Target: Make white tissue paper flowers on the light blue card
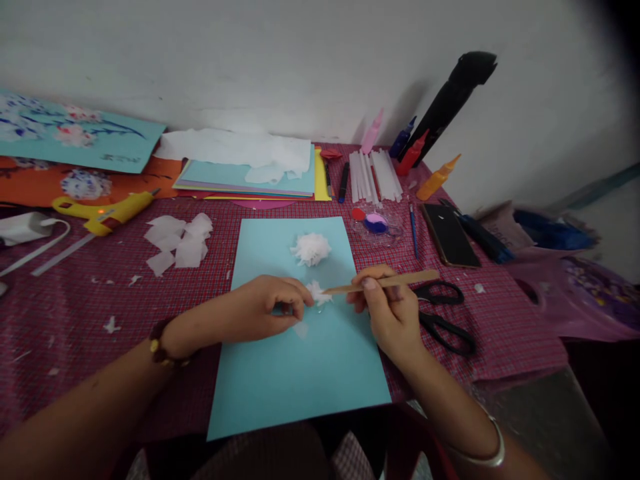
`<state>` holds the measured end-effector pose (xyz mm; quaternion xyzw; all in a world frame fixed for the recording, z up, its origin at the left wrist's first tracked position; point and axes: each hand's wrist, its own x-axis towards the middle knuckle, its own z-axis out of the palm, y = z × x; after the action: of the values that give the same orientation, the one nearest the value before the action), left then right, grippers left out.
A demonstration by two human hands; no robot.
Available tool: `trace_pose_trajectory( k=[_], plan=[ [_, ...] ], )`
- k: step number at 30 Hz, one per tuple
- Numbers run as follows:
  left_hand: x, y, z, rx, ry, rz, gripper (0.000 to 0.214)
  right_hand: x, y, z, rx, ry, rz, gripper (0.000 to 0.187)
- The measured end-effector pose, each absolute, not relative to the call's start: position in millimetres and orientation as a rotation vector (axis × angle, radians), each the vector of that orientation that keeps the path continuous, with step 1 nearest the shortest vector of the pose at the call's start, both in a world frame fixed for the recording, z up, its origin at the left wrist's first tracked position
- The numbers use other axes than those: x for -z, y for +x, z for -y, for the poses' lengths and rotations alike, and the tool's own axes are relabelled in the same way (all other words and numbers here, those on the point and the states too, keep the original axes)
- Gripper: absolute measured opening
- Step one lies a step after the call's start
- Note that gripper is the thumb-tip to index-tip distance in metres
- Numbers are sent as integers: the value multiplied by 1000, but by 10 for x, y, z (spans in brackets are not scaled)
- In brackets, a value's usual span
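The left hand [267,308] lies on the pale blue sheet of card [300,360], its fingers [295,303] pinched together on the edge of a small crumpled white tissue tuft [319,293] that sits just off the fingertips. The right hand [387,307] has its fingers closed around a flat, thin wooden stick [385,282], held like a pen, with the stick's tip touching the tuft from the other side. The tuft looks very light, soft and easily torn or flattened, so a gentle pinch at its base seems the safest hold; the stick looks stiff and light, best held near its middle.

Just beyond both sets of fingers, 1 larger fluffy white tissue pompom [311,249] rests on the same card. Beside the right hand's fingers, black-handled scissors [443,313] lie on the red checked desk [100,300]. Further off are loose white tissue squares [180,243], a yellow glue gun [107,212], a clear paint palette [376,223], a dark phone [449,235] and a stack of coloured paper [250,180].
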<state>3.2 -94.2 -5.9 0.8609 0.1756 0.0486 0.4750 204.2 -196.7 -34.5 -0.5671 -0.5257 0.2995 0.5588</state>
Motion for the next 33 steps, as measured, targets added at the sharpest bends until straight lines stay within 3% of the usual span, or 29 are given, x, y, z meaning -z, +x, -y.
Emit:
trace_pose_trajectory(
  k=[18,33],
  plan=[
    [184,61,933,-281,2134,-453,12,305,2057,1986,-340,-1380,1705,14],
    [378,345,1044,-458,2053,-838,9,324,2074,2095,-373,-1224,1405,16]
  ],
)
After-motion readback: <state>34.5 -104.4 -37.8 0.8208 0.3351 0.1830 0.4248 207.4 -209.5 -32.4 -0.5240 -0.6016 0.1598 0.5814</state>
